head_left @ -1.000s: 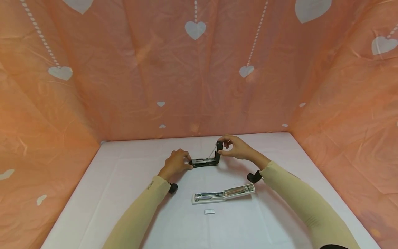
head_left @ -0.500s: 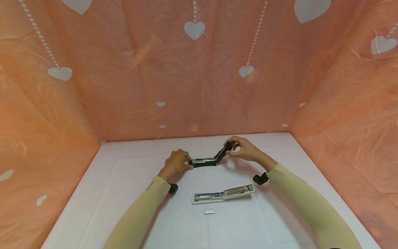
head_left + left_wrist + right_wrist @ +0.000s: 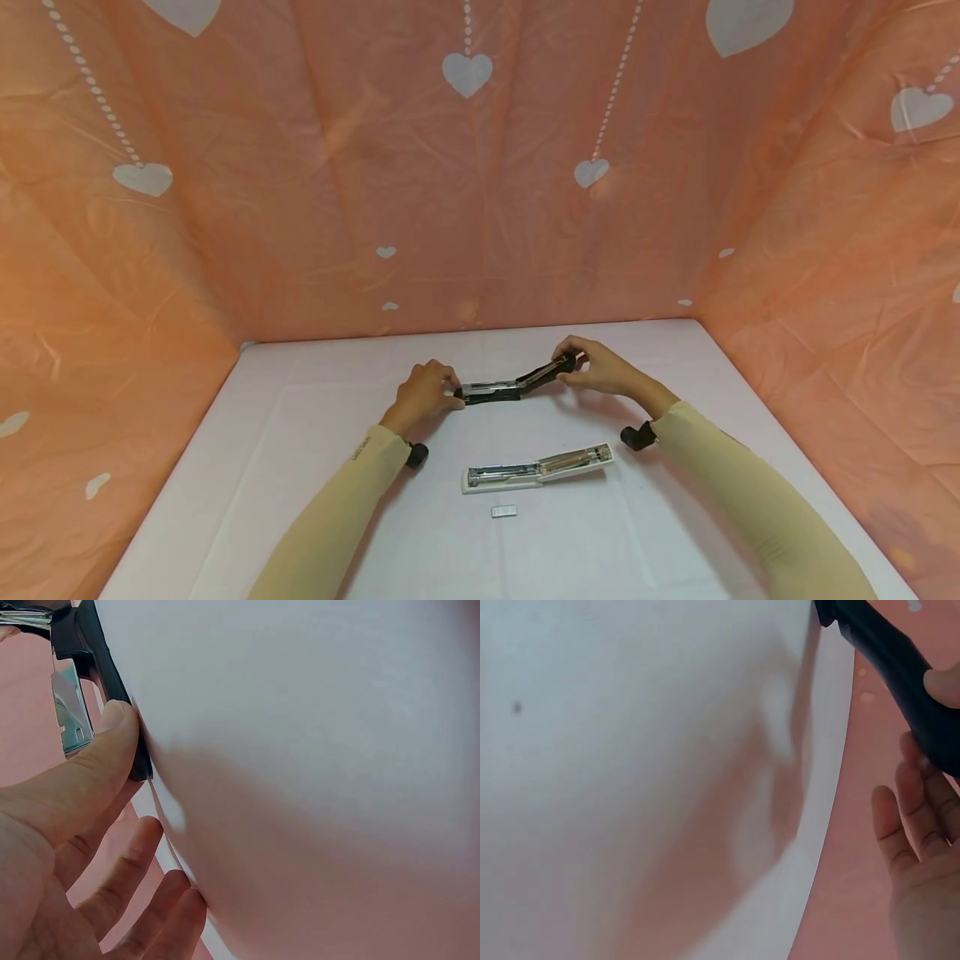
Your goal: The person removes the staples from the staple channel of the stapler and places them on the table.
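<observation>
A black stapler [image 3: 491,396] lies opened out near the back of the table, its metal staple channel facing up. My left hand [image 3: 425,392] pinches the tip of its base at the left end; in the left wrist view the thumb [image 3: 112,739] presses on the black base. With thumb and fingers, my right hand [image 3: 603,371] holds the far end of the stapler's top arm, which slants up to the right. Closer to me lies a white stapler [image 3: 502,477], opened out too, touched by neither hand. In front of it is a small strip of staples [image 3: 504,511].
A white cloth covers the table [image 3: 360,533]. An orange curtain [image 3: 480,208] with pale hearts stands along its back and both sides. Black wrist cameras [image 3: 638,436] sit by both sleeves.
The black stapler's top arm has swung from upright down to the right, opening wider, with my right hand moving along with it. My left hand stays on the base.
</observation>
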`<state>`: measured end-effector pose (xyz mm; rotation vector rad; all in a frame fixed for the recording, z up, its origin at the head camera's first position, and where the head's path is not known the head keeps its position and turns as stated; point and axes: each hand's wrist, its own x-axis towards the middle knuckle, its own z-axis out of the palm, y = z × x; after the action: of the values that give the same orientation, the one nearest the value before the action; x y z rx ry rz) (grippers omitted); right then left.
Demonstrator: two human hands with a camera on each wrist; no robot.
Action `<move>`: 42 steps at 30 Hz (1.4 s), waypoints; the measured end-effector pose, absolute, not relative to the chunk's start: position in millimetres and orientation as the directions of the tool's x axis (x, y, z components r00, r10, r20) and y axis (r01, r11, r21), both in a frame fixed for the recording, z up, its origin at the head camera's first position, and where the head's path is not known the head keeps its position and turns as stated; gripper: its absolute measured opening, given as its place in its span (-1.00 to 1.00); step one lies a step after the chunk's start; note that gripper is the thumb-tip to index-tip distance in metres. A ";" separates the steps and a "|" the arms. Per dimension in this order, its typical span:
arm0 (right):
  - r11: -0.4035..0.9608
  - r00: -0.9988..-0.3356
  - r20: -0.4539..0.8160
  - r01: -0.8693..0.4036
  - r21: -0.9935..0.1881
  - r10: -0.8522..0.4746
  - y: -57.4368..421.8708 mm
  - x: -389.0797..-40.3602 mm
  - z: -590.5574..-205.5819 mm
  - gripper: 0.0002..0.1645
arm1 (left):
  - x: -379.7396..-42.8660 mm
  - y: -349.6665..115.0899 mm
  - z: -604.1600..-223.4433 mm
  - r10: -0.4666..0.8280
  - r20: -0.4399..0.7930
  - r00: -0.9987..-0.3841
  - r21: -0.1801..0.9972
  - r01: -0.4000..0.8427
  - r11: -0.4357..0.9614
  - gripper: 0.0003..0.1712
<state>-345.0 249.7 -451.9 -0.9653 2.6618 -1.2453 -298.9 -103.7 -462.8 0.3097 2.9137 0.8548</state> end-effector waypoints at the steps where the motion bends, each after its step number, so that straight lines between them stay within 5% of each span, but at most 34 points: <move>1: 0.483 -0.801 0.210 -0.523 -0.702 -0.561 250.5 -345.0 -452.7 -0.64 | -298.4 -103.6 -462.3 0.218 -0.029 -0.976 0.544 0.167 0.822 -0.74; 18: 0.543 -0.779 0.166 -0.556 -0.630 -0.605 245.9 -345.3 -440.3 -0.61 | -299.0 -105.7 -463.6 0.216 -0.027 -0.976 0.560 0.165 0.812 -0.75; 33: 0.500 -0.718 0.366 -0.684 -0.531 -0.592 206.2 -345.2 -419.0 -0.69 | -301.0 -105.3 -464.5 0.224 -0.018 -0.974 0.521 0.182 0.834 -0.72; 42: 0.489 -0.714 0.336 -0.678 -0.549 -0.614 170.7 -339.8 -414.2 -0.73 | -299.2 -105.0 -464.4 0.222 -0.025 -0.975 0.513 0.179 0.840 -0.72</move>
<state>-339.8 170.7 -414.2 -1.2145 2.7910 -1.0985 -299.2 -105.0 -464.4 0.3203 2.9328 0.8058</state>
